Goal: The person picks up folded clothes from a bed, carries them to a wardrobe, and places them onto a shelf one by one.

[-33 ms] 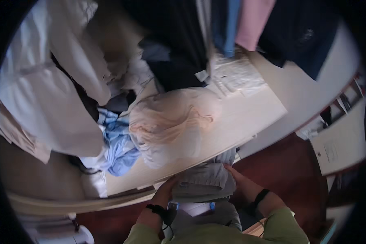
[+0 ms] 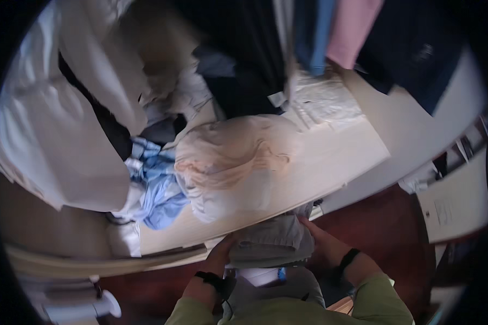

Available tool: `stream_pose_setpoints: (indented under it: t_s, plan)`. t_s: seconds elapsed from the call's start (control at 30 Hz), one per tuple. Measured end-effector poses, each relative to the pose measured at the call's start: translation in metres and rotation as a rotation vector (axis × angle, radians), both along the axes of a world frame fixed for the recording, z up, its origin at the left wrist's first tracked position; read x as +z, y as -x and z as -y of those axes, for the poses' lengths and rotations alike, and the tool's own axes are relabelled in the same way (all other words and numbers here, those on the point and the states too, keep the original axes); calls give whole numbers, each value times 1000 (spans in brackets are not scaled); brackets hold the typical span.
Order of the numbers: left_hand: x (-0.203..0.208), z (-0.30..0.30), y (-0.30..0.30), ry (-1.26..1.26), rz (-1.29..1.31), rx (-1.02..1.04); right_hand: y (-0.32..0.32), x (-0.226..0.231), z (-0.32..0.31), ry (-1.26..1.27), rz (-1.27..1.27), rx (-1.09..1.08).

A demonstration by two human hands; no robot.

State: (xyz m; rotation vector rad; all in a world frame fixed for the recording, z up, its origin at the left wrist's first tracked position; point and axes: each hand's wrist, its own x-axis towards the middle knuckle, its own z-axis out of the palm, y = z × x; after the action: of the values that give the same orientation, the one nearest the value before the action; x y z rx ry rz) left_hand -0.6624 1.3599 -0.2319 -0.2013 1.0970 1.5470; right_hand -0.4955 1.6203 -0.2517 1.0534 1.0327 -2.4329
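Observation:
A folded grey garment (image 2: 271, 234) hangs between my two hands, just under the front edge of a pale wooden shelf (image 2: 339, 157). My left hand (image 2: 223, 252) grips its left side, with the fingertips mostly hidden. On the opposite side my right hand (image 2: 313, 232) is closed on the cloth, its thumb along the edge. The garment's far part passes out of sight beneath the shelf board. Above, a rounded peach and white cloth bundle (image 2: 228, 165) rests on the shelf, with crumpled blue clothing (image 2: 165, 203) against its left side.
Pale clothes (image 2: 81, 141) hang at the left; dark ones (image 2: 244, 54), a pink one (image 2: 352, 32) and a navy one (image 2: 412, 59) hang along the top. A clear plastic-wrapped package (image 2: 331, 100) lies at the shelf's back. An open cabinet door (image 2: 458, 200) stands at right above dark red flooring (image 2: 374, 216).
The view has shifted slightly, so the shelf and the hanging clothes at the top sit a little farther right. Both hands keep their hold on the grey garment.

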Motion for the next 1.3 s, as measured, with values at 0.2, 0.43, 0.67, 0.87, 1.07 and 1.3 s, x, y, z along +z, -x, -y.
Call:
stream_pose_setpoints:
  t_s: [0.2, 0.43, 0.67, 0.87, 1.07, 1.3]
  plan:
    - [-53, 11, -17, 96, -62, 251, 78, -23, -28, -23, 18, 359]
    - [-157, 26, 5, 86, -107, 387, 135, -80, -22, -151, -30, 538]
    - [-254, 35, 5, 72, -329, 513, 170, -156, 6, -277, -83, 579]
    - [-271, 38, 15, 53, -416, 453, 165, -196, -2, -372, -141, 565]
    - [-324, 56, 26, 17, -526, 527, 171, -236, -12, -473, -264, 559]
    - [-365, 66, 50, -95, -569, 607, 177, -236, -24, -399, -441, 727]
